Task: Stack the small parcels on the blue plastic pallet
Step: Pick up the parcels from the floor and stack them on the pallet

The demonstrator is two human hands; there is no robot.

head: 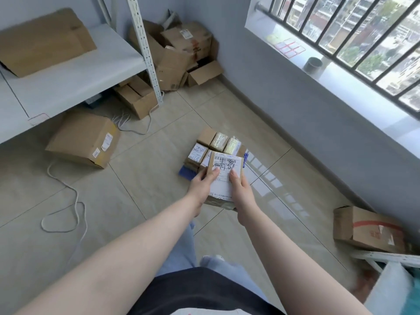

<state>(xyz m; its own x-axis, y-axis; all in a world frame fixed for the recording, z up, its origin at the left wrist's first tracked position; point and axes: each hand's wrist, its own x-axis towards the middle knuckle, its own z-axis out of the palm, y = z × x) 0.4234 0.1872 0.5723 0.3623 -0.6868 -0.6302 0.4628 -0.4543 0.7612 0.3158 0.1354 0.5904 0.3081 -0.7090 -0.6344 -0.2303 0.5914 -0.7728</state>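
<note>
Here we grip one brown cardboard parcel with a white label [223, 178], left hand [203, 185] and right hand [242, 189] clasping its sides; beyond our fingertips, about six small parcels [213, 147] sit on one blue plastic pallet [186, 173].

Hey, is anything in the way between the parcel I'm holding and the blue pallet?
Nothing visible blocks it. The parcel, held in the left hand and right hand, sits over the near side of the blue pallet. The small parcels already stacked there cover most of it.
</note>
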